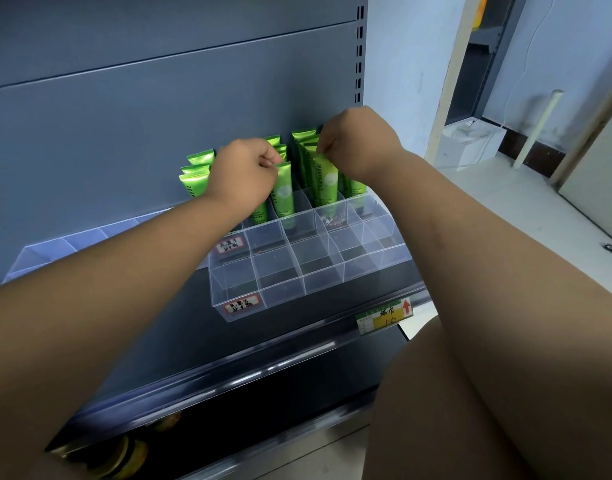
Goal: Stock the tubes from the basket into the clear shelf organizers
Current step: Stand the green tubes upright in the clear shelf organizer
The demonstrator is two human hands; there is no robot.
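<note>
Over the far rows of the clear plastic compartmented organizer (297, 271), the left hand (244, 171) and right hand (356, 147) each pinch a glossy green tube's crimped top in curled fingers, the left tube (283, 192) and right tube (327, 183) standing in their compartments, so seating both fully and letting go likely comes next.

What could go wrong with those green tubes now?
The left hand pinches one green tube and the right hand another tube, each just by its top edge, so either might slip. The stocked tubes stand close together in the clear organizer; a bump could tip them.
</note>
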